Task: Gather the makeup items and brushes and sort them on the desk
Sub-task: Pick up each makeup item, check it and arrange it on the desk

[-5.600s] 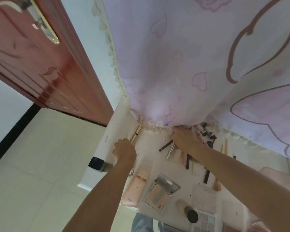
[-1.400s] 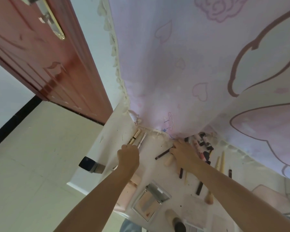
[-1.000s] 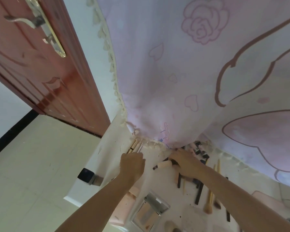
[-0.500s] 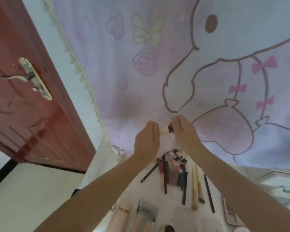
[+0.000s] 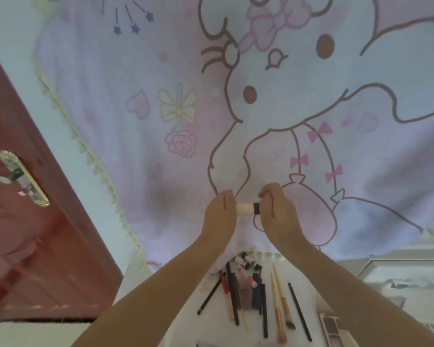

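Observation:
Both hands are raised in front of the pink cartoon curtain, holding one small cream stick with a black band (image 5: 248, 208) between them. My left hand (image 5: 219, 214) grips the cream end and my right hand (image 5: 276, 211) grips the black end. Below them on the white desk (image 5: 181, 324) lies a row of pencils, tubes and lip products (image 5: 241, 289). To the right of that row are wooden-handled brushes (image 5: 280, 309) and a thin black pencil (image 5: 300, 313). One black pencil (image 5: 209, 295) lies slanted at the left of the row.
A pink curtain with a cartoon rabbit (image 5: 261, 108) hangs right behind the desk. A red-brown door with a metal handle (image 5: 23, 179) stands at the left. A palette's edge (image 5: 332, 329) shows at the lower right, beside a grey-white surface (image 5: 406, 271).
Both hands left the desk and rose in front of the curtain, carrying the cream stick from the pile. My view tilted upward. The hands have drawn slightly apart, showing more of the stick.

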`<move>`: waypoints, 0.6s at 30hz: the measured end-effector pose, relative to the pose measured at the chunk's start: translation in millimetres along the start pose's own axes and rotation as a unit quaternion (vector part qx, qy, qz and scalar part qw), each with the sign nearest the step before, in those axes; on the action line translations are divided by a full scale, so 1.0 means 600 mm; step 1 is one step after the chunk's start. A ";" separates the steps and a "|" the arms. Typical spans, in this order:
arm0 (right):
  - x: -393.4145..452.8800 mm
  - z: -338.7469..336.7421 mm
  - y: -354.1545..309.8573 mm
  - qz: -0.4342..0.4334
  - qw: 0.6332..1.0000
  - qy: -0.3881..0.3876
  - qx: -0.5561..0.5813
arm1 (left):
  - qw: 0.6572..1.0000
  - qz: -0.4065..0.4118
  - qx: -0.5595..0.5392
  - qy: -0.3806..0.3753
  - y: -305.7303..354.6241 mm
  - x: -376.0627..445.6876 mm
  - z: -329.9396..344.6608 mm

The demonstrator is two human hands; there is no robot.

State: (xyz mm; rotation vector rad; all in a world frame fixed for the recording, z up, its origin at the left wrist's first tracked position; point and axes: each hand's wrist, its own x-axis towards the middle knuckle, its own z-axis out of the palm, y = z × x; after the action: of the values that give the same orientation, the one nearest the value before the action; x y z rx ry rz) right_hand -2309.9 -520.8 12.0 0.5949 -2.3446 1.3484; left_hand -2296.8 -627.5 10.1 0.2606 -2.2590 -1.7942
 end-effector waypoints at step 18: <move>-0.008 -0.030 0.006 0.277 0.912 -0.247 0.174 | 0.985 0.074 0.082 -0.130 -0.024 -0.039 -0.087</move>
State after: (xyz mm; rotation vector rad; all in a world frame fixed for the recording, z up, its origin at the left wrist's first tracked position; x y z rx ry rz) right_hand -2305.9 -502.5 15.7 0.4062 -2.8348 2.1082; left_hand -2259.2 -672.6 5.4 -0.1186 -2.5319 -1.6514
